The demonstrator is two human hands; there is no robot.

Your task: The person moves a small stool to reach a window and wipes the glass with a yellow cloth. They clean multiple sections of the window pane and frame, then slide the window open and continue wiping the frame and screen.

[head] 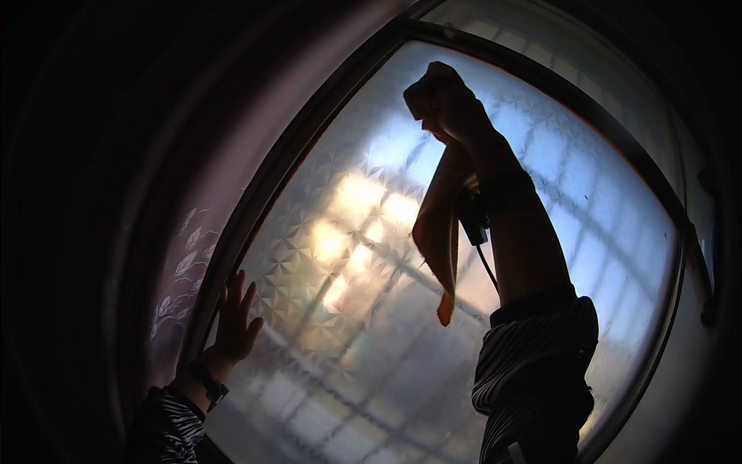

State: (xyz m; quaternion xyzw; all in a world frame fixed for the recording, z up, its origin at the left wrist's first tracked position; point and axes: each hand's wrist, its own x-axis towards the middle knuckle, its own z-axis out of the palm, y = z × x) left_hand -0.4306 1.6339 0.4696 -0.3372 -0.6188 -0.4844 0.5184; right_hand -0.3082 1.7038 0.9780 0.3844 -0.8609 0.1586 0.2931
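Note:
My right hand [455, 110] is raised high against a patterned frosted window pane [371, 290], gripping a cloth [443, 226]. The cloth is bunched at the hand, and a long end of it hangs down beside my forearm. Strong backlight turns the hand and cloth almost to silhouettes. At the lower left, my left hand [237, 322] has its fingers spread and holds nothing. It lies by the dark window frame [266, 203], at the pane's left edge; whether it presses on the frame or the glass I cannot tell.
A curtain [185, 272] with a leaf pattern hangs along the left of the window. Bars show as blurred shadows through the glass. A dark device [474, 217] with a cable is strapped to my right wrist, and a band [208, 383] circles my left wrist.

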